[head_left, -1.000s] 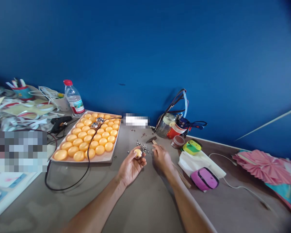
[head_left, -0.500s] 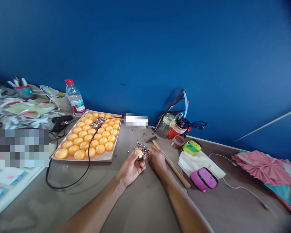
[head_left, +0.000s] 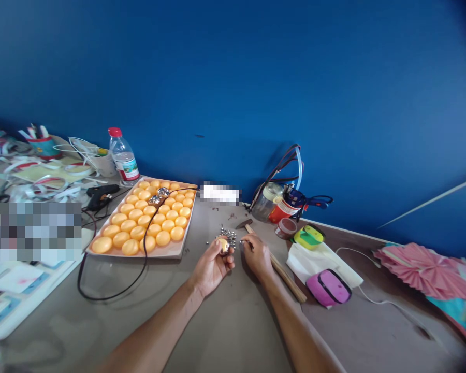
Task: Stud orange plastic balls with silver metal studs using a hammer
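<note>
My left hand [head_left: 213,261] is closed around a small yellow-orange ball [head_left: 222,245], thumb on its near side. Shiny silver studs cover the part of the ball that faces right. Just right of it, my right hand [head_left: 257,254] is held in a pinch, apart from the ball. Something tiny may be between its fingertips, too small to make out. A loose heap of silver studs [head_left: 229,234] lies on the table behind the ball. The hammer [head_left: 283,274] lies beyond my right hand, its wooden handle partly hidden by the hand and wrist.
At left, a tray of orange balls [head_left: 181,253] holds two silver-covered ones, with a black cable [head_left: 145,259] across it. A bottle [head_left: 125,160] and glue gun [head_left: 100,197] stand nearby. Rightward are a jar [head_left: 264,206], a purple case [head_left: 328,286] and pink folded paper [head_left: 419,264].
My right hand has drawn back slightly to the right, away from the stud heap and the ball. My left hand keeps its hold on the ball. The view has shifted a little.
</note>
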Tool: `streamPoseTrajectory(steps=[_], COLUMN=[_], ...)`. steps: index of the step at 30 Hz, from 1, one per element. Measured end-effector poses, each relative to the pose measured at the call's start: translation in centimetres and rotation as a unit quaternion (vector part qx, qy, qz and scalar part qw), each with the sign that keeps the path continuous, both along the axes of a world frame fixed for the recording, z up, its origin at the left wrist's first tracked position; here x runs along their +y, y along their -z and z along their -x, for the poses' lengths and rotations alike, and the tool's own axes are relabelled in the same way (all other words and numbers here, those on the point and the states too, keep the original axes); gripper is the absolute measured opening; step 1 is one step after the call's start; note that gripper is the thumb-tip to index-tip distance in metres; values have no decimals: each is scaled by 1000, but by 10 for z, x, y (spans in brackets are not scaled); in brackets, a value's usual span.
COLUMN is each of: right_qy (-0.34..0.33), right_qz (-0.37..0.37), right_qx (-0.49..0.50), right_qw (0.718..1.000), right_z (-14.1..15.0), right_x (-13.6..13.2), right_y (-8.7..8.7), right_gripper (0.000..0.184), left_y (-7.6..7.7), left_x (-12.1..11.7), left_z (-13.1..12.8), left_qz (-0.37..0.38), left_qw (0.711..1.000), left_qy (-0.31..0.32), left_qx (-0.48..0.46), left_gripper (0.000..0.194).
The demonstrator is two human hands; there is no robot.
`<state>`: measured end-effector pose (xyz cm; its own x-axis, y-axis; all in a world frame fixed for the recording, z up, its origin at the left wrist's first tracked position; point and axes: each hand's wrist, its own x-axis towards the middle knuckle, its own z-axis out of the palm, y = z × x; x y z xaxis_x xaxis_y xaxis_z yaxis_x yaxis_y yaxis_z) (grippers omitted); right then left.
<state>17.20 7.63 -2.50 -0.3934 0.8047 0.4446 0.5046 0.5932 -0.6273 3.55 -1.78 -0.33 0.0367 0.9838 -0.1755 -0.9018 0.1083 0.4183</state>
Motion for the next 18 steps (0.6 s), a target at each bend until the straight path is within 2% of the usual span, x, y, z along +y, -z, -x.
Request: streamPoseTrajectory(steps=[7,12,18], right_qy=[9,9,19], right_qz=[-5,-12,-24], right_qx=[-74,-91,-161], right_qw=[997,996,986], right_z=[-3,-4,1], right_x=[3,6,3], right_y=[4,7,1], right_gripper=[23,25,25], left_y=[2,1,-1], left_x=[0,1,0], left_z=[1,2,1], left_qz=[11,15,23], left_qw=[1000,1000,1000], left_qy=[-7,-5,-6], left_qx=[6,6,11], left_gripper=[30,31,29])
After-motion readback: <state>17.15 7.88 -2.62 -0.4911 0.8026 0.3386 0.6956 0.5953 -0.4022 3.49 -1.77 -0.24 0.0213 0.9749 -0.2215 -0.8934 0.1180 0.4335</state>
